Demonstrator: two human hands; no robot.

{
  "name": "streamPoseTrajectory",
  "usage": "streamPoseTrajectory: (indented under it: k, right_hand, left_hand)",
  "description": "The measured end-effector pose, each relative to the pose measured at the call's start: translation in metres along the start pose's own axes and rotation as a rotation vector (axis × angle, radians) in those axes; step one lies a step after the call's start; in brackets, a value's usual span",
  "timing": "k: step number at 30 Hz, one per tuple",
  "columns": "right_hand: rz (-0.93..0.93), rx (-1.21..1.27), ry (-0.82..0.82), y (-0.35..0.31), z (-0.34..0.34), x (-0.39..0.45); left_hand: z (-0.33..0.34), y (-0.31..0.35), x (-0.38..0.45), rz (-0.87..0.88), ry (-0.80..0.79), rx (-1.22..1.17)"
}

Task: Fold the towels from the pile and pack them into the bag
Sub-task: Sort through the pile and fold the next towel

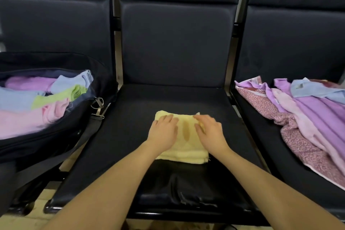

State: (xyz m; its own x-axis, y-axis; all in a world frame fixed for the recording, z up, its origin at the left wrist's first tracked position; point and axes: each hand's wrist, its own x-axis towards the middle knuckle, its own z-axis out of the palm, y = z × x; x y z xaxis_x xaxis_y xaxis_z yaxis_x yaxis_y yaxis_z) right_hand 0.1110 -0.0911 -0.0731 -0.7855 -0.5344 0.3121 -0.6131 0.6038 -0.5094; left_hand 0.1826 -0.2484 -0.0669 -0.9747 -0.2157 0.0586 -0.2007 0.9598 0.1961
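Both hands are down flat on the yellow towel, which sits folded into a thick rectangle in the middle of the centre seat. The left hand rests on the left half, fingers straight and spread, gripping nothing. The right hand covers the right half, fingers mostly extended, though the far fingertips blur and one may be tucking a corner; I cannot tell.

This reads as the pressing stage: the fold looks made, layered edges stacked at the near side. To do it well, smooth from the centre out to the edges so trapped air leaves and the layers stay square. The far right corner pokes up a little, so that wants flattening before lifting.

The bag lies open on the left seat, holding folded towels in purple, blue, green and pink. The pile waits on the right seat, purple, pink and blue cloth in a loose heap, so there is plenty left to do.

For the carry, slide one hand under the near edge and keep the other on top, then move left as one block. A loose pinch could let the layers fan open.
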Motion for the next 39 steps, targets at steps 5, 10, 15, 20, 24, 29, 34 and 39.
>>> streamPoseTrajectory:
  k: [5,10,15,20,24,29,34,39]
  right_hand:
    - [-0.224,-0.400,-0.390,0.000,0.013,0.000]
    - [0.098,-0.538,-0.515,0.013,0.013,0.005]
    - [-0.040,-0.344,-0.198,-0.006,0.014,0.008]
    - [-0.412,-0.183,-0.336,-0.033,0.009,-0.005]
    - [-0.472,-0.437,-0.503,-0.026,0.018,-0.016]
    - [-0.421,-0.420,-0.292,-0.035,0.019,-0.018]
    - [-0.269,-0.345,-0.341,-0.031,0.009,-0.015]
    - [-0.066,-0.143,-0.435,-0.033,0.001,-0.014]
  left_hand:
    - [0.025,-0.040,-0.008,-0.097,-0.310,0.095]
    - [0.027,-0.051,-0.001,-0.139,-0.244,0.090]
    - [0.011,-0.054,-0.010,0.007,-0.130,0.051]
    - [-0.012,-0.065,-0.044,0.375,-0.084,0.191]
    - [-0.008,-0.078,-0.054,0.439,-0.139,0.260]
    - [-0.006,-0.081,-0.057,0.387,-0.093,0.232]
    - [-0.009,-0.084,-0.055,0.320,-0.128,0.085]
    - [-0.005,-0.086,-0.048,0.197,-0.023,-0.077]
